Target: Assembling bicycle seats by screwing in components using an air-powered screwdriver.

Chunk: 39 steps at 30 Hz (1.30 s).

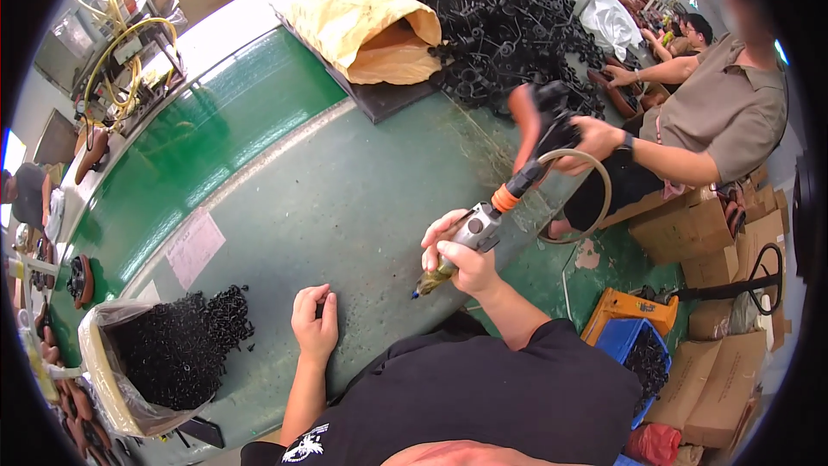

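My right hand [466,263] is wrapped round a silver air screwdriver [477,229] with an orange collar [504,198] at its hose end. Its blue-tipped nose points down toward the near edge of the green worktable [362,181]. My left hand [315,321] rests on the table with curled fingers, and a small black piece [323,304] shows between them; its kind is too small to tell. To its left, many small black parts [226,319] spill from a tipped, plastic-lined tub [97,336].
A co-worker [716,112] at the right handles a blurred brown-and-black shoe [528,125]. A heap of black looped parts [509,17] lies at the back beside a yellow paper sack [354,13]. Shoes ride the green conveyor [216,121]; cartons [681,233] and a blue crate [617,341] stand right.
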Each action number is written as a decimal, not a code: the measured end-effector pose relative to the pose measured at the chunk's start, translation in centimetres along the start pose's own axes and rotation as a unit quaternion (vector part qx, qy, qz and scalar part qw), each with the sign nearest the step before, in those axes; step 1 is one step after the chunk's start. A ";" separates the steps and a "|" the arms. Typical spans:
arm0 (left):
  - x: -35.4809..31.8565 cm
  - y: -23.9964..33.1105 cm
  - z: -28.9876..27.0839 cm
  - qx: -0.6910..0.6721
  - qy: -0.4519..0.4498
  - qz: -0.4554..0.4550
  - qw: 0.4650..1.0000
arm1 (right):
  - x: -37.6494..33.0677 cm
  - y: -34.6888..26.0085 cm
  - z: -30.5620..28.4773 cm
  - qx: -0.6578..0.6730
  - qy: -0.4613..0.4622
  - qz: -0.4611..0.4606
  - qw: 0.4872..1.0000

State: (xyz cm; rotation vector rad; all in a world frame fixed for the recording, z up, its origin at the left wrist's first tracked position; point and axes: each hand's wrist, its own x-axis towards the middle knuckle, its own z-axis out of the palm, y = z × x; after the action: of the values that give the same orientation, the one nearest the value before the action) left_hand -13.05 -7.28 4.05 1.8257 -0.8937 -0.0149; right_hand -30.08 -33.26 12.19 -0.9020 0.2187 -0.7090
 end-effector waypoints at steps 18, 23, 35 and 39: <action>0.2 0.1 0.1 -0.007 -0.020 0.007 1.000 | -0.1 -8.8 -6.7 -0.222 0.324 -0.035 0.919; -0.1 0.1 -0.3 0.007 -0.019 0.001 1.000 | 2.1 -7.8 -8.7 -0.241 0.252 0.064 0.935; 5.5 4.3 0.6 0.075 -0.034 0.044 0.996 | -1.8 -2.5 0.7 -0.200 -0.167 0.367 0.893; 3.6 3.1 1.1 0.079 0.015 0.029 0.996 | -2.0 -2.7 2.6 -0.217 -0.267 0.432 0.834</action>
State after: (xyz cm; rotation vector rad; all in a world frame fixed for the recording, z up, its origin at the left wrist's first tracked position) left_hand -12.68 -10.71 7.48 1.9406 -0.9485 0.1232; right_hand -31.71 -31.42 15.62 -1.2566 0.2593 0.4707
